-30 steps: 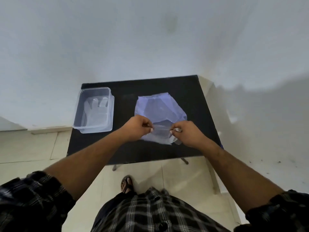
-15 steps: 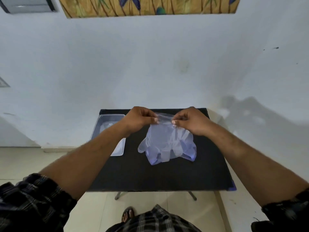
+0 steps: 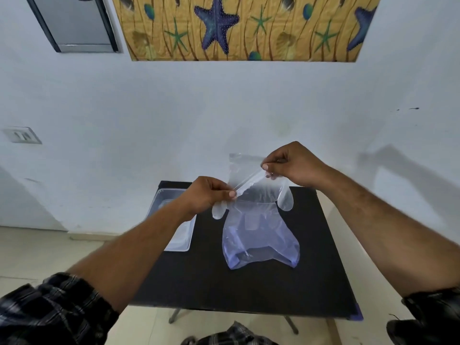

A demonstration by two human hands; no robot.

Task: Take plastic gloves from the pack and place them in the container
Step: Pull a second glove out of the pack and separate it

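Observation:
My left hand [image 3: 209,197] and my right hand [image 3: 291,163] each pinch the top edge of a clear plastic glove [image 3: 258,192], held up above the black table [image 3: 249,290]. The right hand is higher than the left, so the edge slants. The glove's thumbs stick out at both sides. Its lower part is still inside the bluish see-through pack [image 3: 260,242], which hangs down to the table top. The clear plastic container [image 3: 178,241] sits on the table's left side, partly hidden behind my left forearm, with a glove-like sheet dimly visible inside.
The table stands against a pale wall, with tiled floor around it and folding legs [image 3: 174,316] below. A starfish-patterned picture [image 3: 244,28] and a grey panel [image 3: 74,23] hang high on the wall. A switch plate [image 3: 22,135] is at the left.
Both hands have risen from the table top, lifting the glove and pack. The right hand has gone higher than the left. The view has tilted up toward the wall.

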